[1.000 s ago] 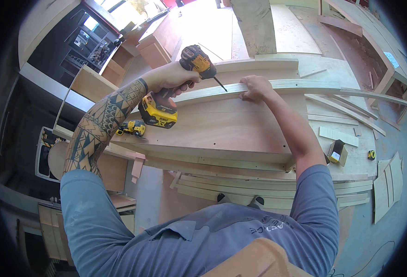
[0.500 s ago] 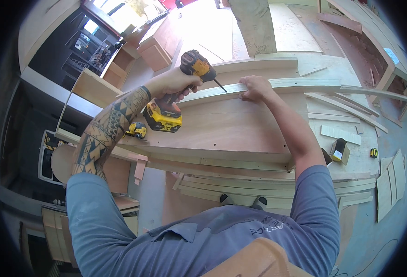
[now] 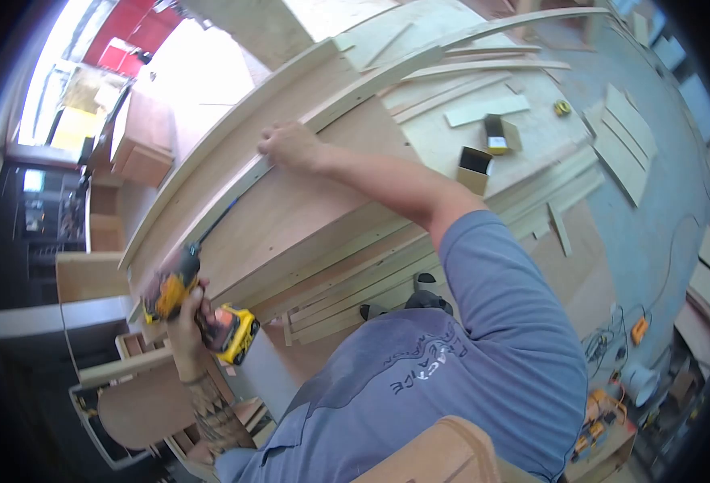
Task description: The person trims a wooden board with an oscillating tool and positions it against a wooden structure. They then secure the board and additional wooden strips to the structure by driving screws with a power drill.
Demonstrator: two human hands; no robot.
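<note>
My left hand [image 3: 190, 318] is wrapped around the handle of a yellow and black cordless drill [image 3: 174, 286] with a battery at its base. A long thin bit [image 3: 224, 216] points up and to the right, lying in view along the long wooden strip. My right hand [image 3: 292, 148] is closed on the edge of that wooden strip [image 3: 355, 101]; its fingertips are partly hidden, and I cannot make out anything small between them. Below the strip lies a flat plywood panel [image 3: 306, 197] with dark holes near its front edge.
Two small open boxes [image 3: 474, 167] stand right of the panel, near loose wood strips [image 3: 459, 88] and a yellow tape measure [image 3: 562, 108]. Stacked boards [image 3: 355, 294] lie by my feet. Cables and orange tools [image 3: 600, 423] are at lower right.
My view has turned and shifted right. The drill in my left hand has swung away from the right hand, towards the lower left. The right hand remains at the wooden strip.
</note>
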